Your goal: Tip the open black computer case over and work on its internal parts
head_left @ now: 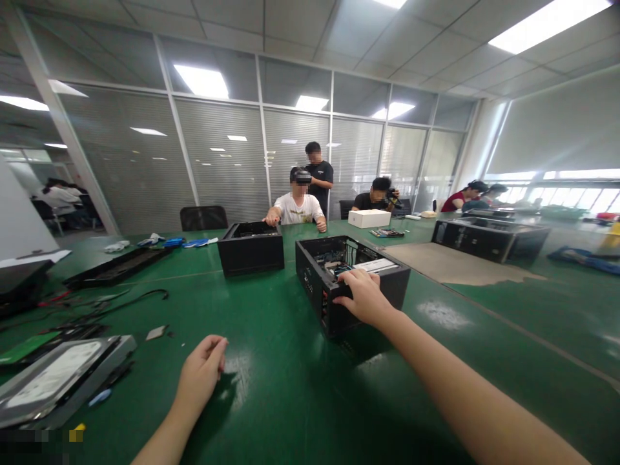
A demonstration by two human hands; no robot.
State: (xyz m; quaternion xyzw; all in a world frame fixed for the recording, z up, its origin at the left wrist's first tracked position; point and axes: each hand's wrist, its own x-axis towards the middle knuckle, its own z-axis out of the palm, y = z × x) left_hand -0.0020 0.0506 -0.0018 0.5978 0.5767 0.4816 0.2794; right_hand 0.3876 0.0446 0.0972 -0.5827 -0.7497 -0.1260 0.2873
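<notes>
Computer case [314, 284] at one o'clock — right hand [365, 297] clamped over its near rim; left hand [201, 369], at ten, curled together, any contents hidden; for steadiness, better brace the case's nine-o'clock wall too.

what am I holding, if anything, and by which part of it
Your right hand grips the black computer case by its near top edge, close to a corner. Nothing shows in your left hand.
</notes>
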